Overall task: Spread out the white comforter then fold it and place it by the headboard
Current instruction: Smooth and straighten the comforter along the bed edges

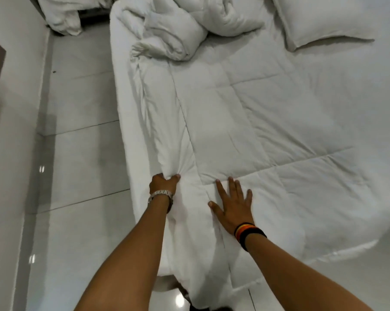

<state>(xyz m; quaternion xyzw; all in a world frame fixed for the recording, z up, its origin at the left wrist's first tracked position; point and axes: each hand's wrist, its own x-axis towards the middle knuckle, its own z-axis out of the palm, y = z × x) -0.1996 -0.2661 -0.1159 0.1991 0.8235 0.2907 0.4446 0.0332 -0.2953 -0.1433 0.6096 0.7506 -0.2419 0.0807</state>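
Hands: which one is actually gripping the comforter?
The left hand, the one with the watch, has the comforter bunched in its fist. The right hand lies flat, fingers spread.

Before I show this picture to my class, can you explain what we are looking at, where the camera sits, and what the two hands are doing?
One camera, worn on a person's head, looks down at their own bare arms; there is no machine. A white comforter lies on a bed, its far end bunched near a pillow. The left hand, above a wristwatch, pinches a fold of it. The right hand, above striped wristbands, presses flat on it, holding nothing.
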